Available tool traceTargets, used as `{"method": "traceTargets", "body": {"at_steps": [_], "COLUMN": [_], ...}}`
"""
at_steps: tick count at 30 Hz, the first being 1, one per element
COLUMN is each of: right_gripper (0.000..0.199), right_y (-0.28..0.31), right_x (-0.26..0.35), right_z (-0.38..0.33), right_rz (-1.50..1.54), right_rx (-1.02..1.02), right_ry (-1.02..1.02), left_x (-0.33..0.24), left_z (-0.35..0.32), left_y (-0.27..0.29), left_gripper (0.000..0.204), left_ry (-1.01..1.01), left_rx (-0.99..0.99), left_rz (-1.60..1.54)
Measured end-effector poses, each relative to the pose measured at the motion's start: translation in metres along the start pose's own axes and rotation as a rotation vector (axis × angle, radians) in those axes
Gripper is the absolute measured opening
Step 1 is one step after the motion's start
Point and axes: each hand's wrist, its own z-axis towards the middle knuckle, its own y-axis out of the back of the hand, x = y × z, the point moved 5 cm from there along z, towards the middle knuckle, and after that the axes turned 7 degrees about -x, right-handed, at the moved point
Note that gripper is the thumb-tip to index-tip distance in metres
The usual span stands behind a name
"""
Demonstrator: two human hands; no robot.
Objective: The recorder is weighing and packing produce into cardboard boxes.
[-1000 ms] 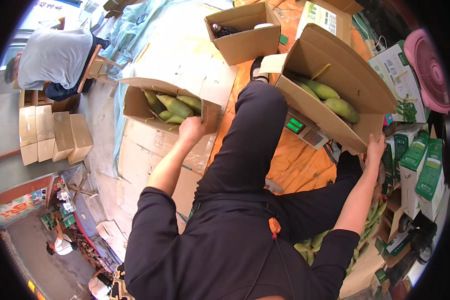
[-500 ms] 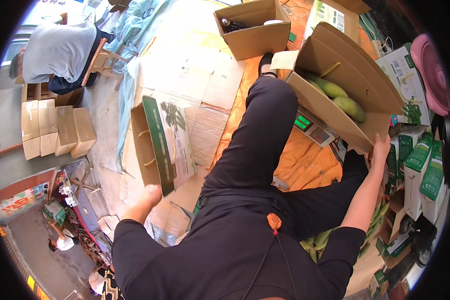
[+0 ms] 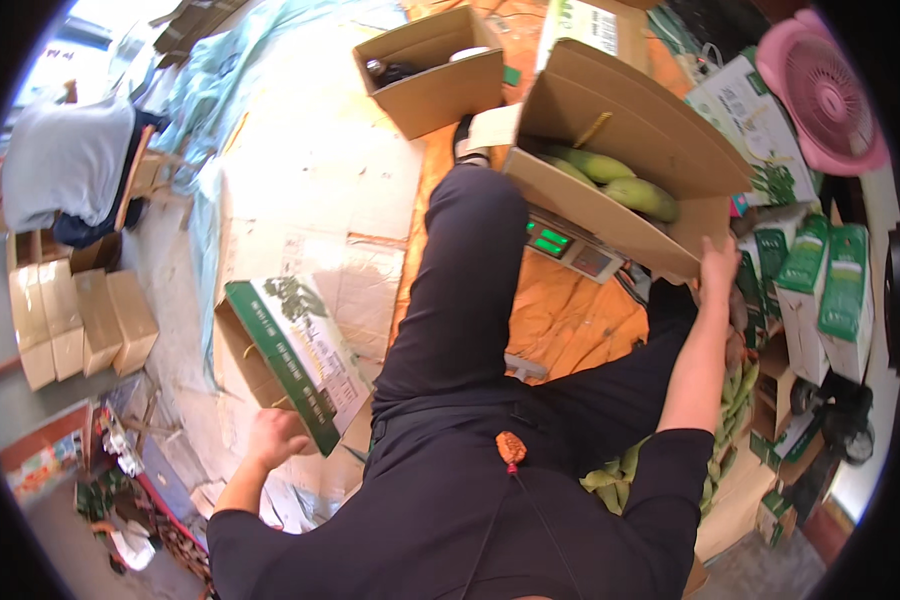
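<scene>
Around the near right corner of a large open carton (image 3: 630, 200), my right hand (image 3: 718, 266) is closed. Inside it lie several green oblong fruits (image 3: 642, 198), and a yellow cord hangs at its inner wall. The carton sits over a scale (image 3: 570, 250) with a lit green display; most of the scale's top is hidden. On my left, a green-and-white carton (image 3: 315, 355) stands tilted on flattened cardboard. My left hand (image 3: 276, 437) is by its lower near edge, fingers apart; whether they touch it I cannot tell.
Ahead is an open brown box (image 3: 430, 85) with a dark item inside. A pink fan (image 3: 820, 95) and green-and-white cartons (image 3: 820, 275) stand on the right, near a green leafy-looking heap (image 3: 730, 420). Left are brown boxes (image 3: 80, 315) and a seated person (image 3: 70, 165).
The whole view has shifted, with most things now further left. My left hand has loosened from a fist near the green-and-white carton's corner. My right hand keeps its hold on the large carton.
</scene>
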Motion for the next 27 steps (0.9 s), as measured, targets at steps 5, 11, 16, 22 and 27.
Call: {"method": "traceTargets", "body": {"at_steps": [5, 11, 16, 22, 27], "right_gripper": [0.036, 0.034, 0.034, 0.035, 0.036], "right_y": [-0.018, 0.010, -0.002, 0.006, 0.000], "right_x": [-0.020, -0.020, -0.019, -0.014, -0.017], "right_z": [0.008, 0.002, 0.005, 0.002, 0.007], "right_rz": [0.171, 0.112, 0.144, 0.107, 0.125], "right_rx": [0.027, 0.008, 0.032, 0.021, -0.004], "right_ry": [-0.045, -0.123, -0.118, -0.109, -0.086], "left_x": [0.181, 0.122, 0.148, -0.040, 0.082], "left_z": [-0.003, 0.048, -0.015, -0.063, -0.096], "left_y": [-0.051, -0.064, -0.113, -0.032, -0.044], "left_gripper": [0.052, 0.032, 0.027, 0.033, 0.034], "left_ry": [1.006, 1.049, 1.336, 1.715, 0.896], "left_rx": [-0.822, -0.379, -0.336, -0.400, -0.179], "left_rz": [0.076, -0.553, -0.693, -1.894, -0.758]}}
